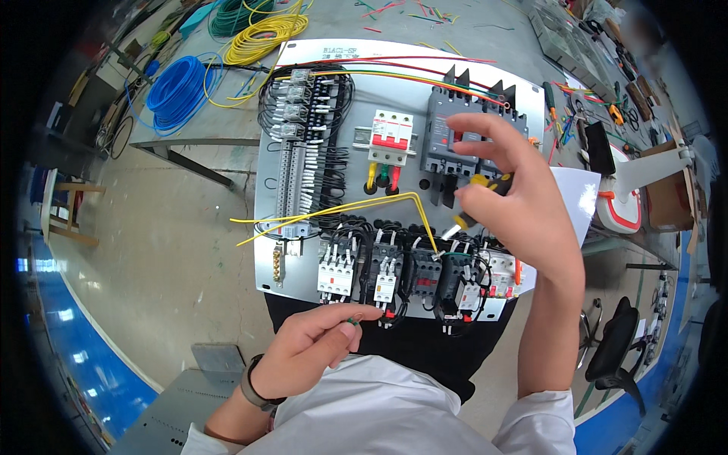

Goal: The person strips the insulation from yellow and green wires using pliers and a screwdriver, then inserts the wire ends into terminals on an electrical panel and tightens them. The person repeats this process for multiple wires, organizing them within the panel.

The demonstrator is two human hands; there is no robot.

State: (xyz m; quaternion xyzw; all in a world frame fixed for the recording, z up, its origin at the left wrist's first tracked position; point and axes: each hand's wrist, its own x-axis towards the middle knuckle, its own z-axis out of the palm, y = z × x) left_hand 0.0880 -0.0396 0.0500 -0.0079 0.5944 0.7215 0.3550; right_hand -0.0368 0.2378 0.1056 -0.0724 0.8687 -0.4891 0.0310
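Note:
My right hand [523,201] is raised over the right side of a white mounting panel [394,201]. It holds a yellow-and-black handled tool, seemingly a screwdriver [493,183], with thumb and index finger spread apart. Below the panel's front edge, my left hand [318,337] pinches a small green piece with a coppery end [353,321], likely a wire end. Two bent yellow wires [341,206] cross the panel and run down to the contactors [426,273] along its near edge. Behind the right hand sits a dark grey circuit breaker [447,125], partly hidden.
A red-and-white breaker [390,136] is mounted mid-panel, and a terminal strip [292,178] with black wiring runs down the left. Blue [176,91] and yellow [265,39] wire coils lie at the far left. A white-and-red fan [626,189] stands right of the panel.

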